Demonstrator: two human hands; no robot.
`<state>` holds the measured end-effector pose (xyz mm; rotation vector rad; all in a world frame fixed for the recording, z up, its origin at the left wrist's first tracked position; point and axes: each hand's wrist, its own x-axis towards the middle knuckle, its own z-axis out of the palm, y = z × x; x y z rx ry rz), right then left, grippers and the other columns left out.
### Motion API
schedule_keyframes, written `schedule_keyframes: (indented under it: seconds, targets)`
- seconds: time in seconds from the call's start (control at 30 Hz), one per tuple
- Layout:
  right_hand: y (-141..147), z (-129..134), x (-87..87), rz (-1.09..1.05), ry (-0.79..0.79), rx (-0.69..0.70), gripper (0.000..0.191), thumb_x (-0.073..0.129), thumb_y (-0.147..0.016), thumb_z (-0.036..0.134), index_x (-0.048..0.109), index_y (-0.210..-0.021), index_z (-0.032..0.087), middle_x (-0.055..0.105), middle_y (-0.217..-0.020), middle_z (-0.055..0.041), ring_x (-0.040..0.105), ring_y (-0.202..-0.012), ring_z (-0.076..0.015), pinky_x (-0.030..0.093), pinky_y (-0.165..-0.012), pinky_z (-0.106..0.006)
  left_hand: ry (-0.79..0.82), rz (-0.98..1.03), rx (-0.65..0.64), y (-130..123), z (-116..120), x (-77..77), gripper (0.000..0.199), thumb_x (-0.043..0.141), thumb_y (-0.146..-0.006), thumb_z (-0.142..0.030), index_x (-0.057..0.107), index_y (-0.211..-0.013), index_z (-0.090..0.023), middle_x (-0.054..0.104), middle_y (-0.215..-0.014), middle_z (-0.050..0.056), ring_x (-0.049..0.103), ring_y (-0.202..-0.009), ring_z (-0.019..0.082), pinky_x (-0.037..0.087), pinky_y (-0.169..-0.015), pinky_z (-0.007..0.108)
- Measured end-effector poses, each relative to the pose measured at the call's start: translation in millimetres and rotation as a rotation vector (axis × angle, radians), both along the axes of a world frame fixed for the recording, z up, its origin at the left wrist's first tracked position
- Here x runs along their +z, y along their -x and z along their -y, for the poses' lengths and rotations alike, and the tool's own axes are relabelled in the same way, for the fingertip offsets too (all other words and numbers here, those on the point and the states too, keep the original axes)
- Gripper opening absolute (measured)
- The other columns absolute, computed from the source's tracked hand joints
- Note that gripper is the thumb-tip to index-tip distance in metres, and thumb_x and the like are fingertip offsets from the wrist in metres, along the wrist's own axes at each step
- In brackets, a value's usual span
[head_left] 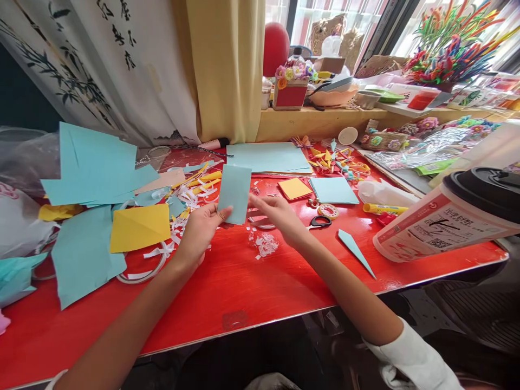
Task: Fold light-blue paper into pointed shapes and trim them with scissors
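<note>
Over the red worktop (268,287), a blue paper (236,189), long side pointing away, is pinched at its near end by the left hand (205,225); the right hand (280,215) is held unclenched beside its right edge, contact unclear

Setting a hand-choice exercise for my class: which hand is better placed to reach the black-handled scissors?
Probably the right hand: it is nearer the scissors, while the left hand pinches a light-blue sheet.
</note>
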<state>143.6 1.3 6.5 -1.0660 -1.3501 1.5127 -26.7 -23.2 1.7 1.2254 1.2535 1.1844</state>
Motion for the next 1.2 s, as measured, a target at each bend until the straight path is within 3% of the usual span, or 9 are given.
schedule_keyframes:
  seconds: [0.23,0.3,0.4,0.5,0.6,0.67,0.77,0.9,1.2]
  targets:
    - [4,1,-8.1,0.161,-0.144,-0.04,0.034,0.058,-0.08,0.049,0.062,-0.075,0.016,0.062,-0.072,-0.0028,0.059,-0.062,-0.0103,0.05,-0.056,-0.022,-0.096,-0.255,-0.051,8,-3,5.4,0.032,0.066,-0.075,-0.042,0.067,-0.098,-0.02,0.069,-0.093,0.003,0.06,-0.083,0.017,0.043,-0.068,0.025]
    - [2,-1,-6.6,0.087,-0.049,-0.043,0.041,0.053,-0.081,0.056,0.062,-0.08,0.016,0.065,-0.078,-0.0059,0.061,-0.065,-0.0121,0.051,-0.055,-0.023,-0.194,-0.268,-0.003,9,-1,6.4,0.027,0.062,-0.079,-0.037,0.068,-0.101,-0.023,0.069,-0.093,0.002,0.06,-0.085,0.017,0.043,-0.068,0.024]
    - [0,-2,-4.0,-0.09,0.182,0.088,0.056,0.043,-0.081,0.066,0.063,-0.085,0.014,0.067,-0.08,-0.0114,0.064,-0.07,-0.0167,0.055,-0.06,-0.028,-0.352,-0.315,0.032,8,2,6.7,0.018,0.057,-0.082,-0.028,0.072,-0.091,-0.024,0.067,-0.104,0.001,0.058,-0.097,0.017,0.044,-0.075,0.024]
    - [-2,-2,-3.9,-0.137,0.163,0.201,0.042,0.06,-0.077,0.056,0.066,-0.085,0.015,0.068,-0.083,-0.0091,0.064,-0.072,-0.0151,0.054,-0.068,-0.027,-0.431,-0.366,0.002,5,3,5.6,0.019,0.054,-0.083,-0.023,0.073,-0.087,-0.025,0.057,-0.125,0.0,0.051,-0.113,0.018,0.042,-0.089,0.025]
    - [-3,-1,-4.6,-0.094,0.052,0.11,0.027,0.071,-0.073,0.04,0.067,-0.087,0.018,0.068,-0.088,-0.0045,0.063,-0.076,-0.012,0.052,-0.072,-0.026,-0.331,-0.266,0.058,2,2,4.1,0.03,0.05,-0.088,-0.037,0.064,-0.112,-0.026,0.053,-0.13,0.003,0.055,-0.106,0.018,0.044,-0.089,0.029]
    - [-2,0,-4.1,-0.061,0.029,0.074,0.026,0.069,-0.075,0.039,0.066,-0.089,0.017,0.068,-0.089,-0.0042,0.063,-0.078,-0.0123,0.051,-0.071,-0.026,-0.217,-0.133,0.043,2,1,3.0,0.042,0.047,-0.088,-0.048,0.055,-0.122,-0.024,0.059,-0.121,0.006,0.058,-0.096,0.018,0.046,-0.082,0.03]
    - [-1,2,-2.5,-0.025,-0.005,0.098,0.027,0.066,-0.077,0.04,0.065,-0.089,0.017,0.067,-0.088,-0.0044,0.062,-0.077,-0.0129,0.05,-0.071,-0.027,-0.121,-0.108,-0.054,2,1,1.8,0.04,0.056,-0.082,-0.051,0.064,-0.101,-0.017,0.065,-0.093,0.004,0.057,-0.084,0.016,0.044,-0.077,0.027]
    - [2,4,-3.6,0.022,-0.138,0.036,0.03,0.062,-0.078,0.046,0.059,-0.076,0.016,0.059,-0.074,-0.0006,0.055,-0.066,-0.0108,0.048,-0.063,-0.026,-0.126,-0.184,-0.029,0,2,1.5,0.035,0.062,-0.077,-0.049,0.059,-0.068,-0.015,0.056,-0.07,-0.002,0.049,-0.07,0.012,0.04,-0.069,0.022]
    - [2,1,-10.6,0.095,-0.235,0.04,0.028,0.058,-0.08,0.045,0.059,-0.077,0.017,0.057,-0.072,-0.001,0.053,-0.066,-0.0117,0.046,-0.063,-0.027,-0.09,-0.091,-0.06,-5,2,-1.9,0.038,0.062,-0.075,-0.051,0.067,-0.09,-0.016,0.067,-0.092,0.003,0.057,-0.087,0.017,0.042,-0.08,0.025]
